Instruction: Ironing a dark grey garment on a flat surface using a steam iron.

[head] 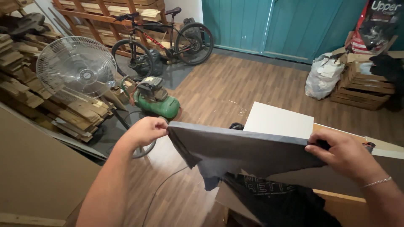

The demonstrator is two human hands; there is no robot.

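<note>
Head view shows a grey fabric-covered panel (248,149) held up at the near centre, its cloth edge hanging loose below; the left hand (145,131) pinches the panel's left corner with fingers closed on the fabric; the right hand (343,153) grips the top edge at the right, fingers curled over it, a thin bracelet (377,182) at the wrist; behind the panel lies a white board (280,120) on a desk (336,197); farther left on the wooden floor (219,90) sit a green air compressor (155,101) and a standing fan (76,69); a bicycle (162,42) leans at the far wall.
</note>
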